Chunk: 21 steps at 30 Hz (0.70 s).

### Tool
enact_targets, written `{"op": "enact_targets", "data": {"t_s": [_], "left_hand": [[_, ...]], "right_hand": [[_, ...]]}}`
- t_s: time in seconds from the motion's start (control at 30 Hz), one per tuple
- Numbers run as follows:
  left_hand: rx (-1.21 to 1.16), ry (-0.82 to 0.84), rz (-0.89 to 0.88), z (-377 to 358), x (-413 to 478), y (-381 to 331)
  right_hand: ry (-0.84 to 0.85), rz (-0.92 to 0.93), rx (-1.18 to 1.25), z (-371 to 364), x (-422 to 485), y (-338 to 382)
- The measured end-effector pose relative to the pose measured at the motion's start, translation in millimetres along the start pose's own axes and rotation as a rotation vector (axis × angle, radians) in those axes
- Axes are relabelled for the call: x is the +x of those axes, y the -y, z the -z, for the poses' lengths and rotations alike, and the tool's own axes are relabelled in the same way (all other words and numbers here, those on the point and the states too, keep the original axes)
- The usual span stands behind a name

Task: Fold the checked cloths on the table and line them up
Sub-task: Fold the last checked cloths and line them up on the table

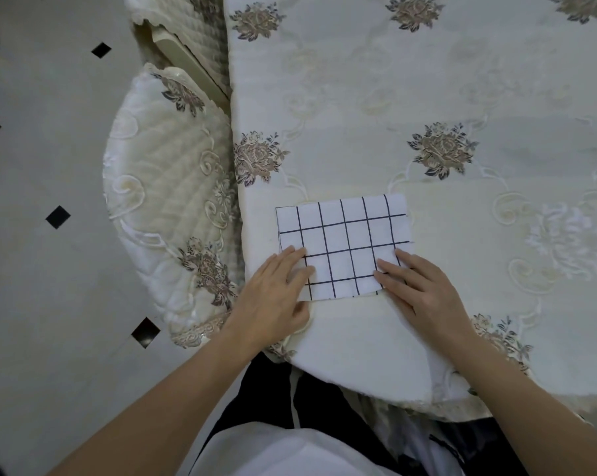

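Checked cloth (341,245) | left hand (273,297) pressing flat | right hand (424,293) pressing flat

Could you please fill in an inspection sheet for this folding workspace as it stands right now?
Surface: table under a cream flowered tablecloth, lying smooth.
Job's things: one checked cloth, white with dark grid lines, flat near the table's near left corner; no other checked cloth in view.
Clutter: nothing seen.
Hands: left hand and right hand, fingers straight, each resting on a near corner of the checked cloth.
Cables: nothing seen.
Surroundings: chair with a quilted cream cushion, left of the table; pale tiled floor with black diamond insets.
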<state>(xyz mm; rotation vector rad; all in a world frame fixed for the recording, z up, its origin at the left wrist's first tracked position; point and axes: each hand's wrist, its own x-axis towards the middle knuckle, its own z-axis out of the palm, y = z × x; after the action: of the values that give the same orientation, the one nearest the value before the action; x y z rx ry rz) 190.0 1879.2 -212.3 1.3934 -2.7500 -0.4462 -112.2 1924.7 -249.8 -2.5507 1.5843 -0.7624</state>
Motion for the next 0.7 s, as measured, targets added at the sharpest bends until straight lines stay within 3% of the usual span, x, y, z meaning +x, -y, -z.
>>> {"op": "enact_targets", "data": {"t_s": [0.23, 0.4, 0.57, 0.7], "left_hand": [[-0.016, -0.020, 0.090, 5.8, 1.2, -12.5], [-0.025, -0.241, 0.111, 12.0, 52.5, -24.9], [0.111, -0.095, 0.158, -14.8, 90.5, -17.1], [0.117, -0.090, 0.163, -24.6, 86.7, -5.9]], "right_hand": [[-0.019, -0.023, 0.010, 0.1, 0.6, 1.3], [-0.018, -0.021, -0.011, 2.6, 3.0, 3.3], [0.005, 0.027, -0.026, 5.6, 5.7, 3.7], [0.010, 0.018, -0.019, 4.7, 3.6, 2.8]]}}
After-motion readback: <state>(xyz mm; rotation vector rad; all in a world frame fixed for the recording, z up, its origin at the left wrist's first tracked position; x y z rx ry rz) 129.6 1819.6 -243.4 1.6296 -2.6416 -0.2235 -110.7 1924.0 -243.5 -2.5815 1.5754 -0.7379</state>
